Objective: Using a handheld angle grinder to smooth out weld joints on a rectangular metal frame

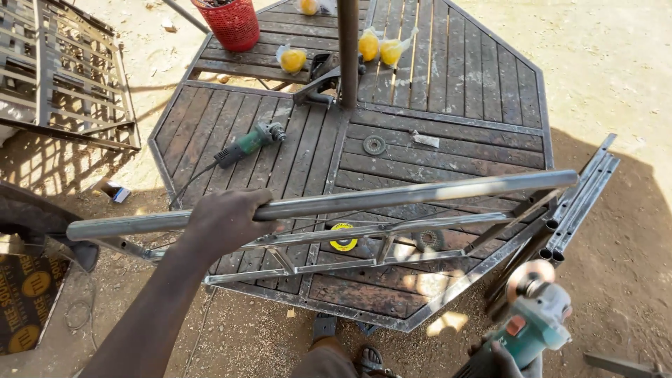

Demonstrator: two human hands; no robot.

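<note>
My left hand (222, 222) grips a long grey steel pipe (420, 194), held level above the wooden octagonal table (455, 105). My right hand (505, 358), at the bottom right, holds a green angle grinder (535, 323) with its disc facing up. Under the pipe a welded metal frame (364, 248) of thin bars lies on the table's near edge. A yellow tape measure (343, 240) sits beneath the frame.
A second green angle grinder (246, 144) with a cord lies on the table. A dark post (348, 49) rises from the centre. Yellow fruit in bags (378, 46), a red basket (231, 22), a loose disc (374, 145). Tubes (577, 203) lean at right; a metal grille (63, 77) at left.
</note>
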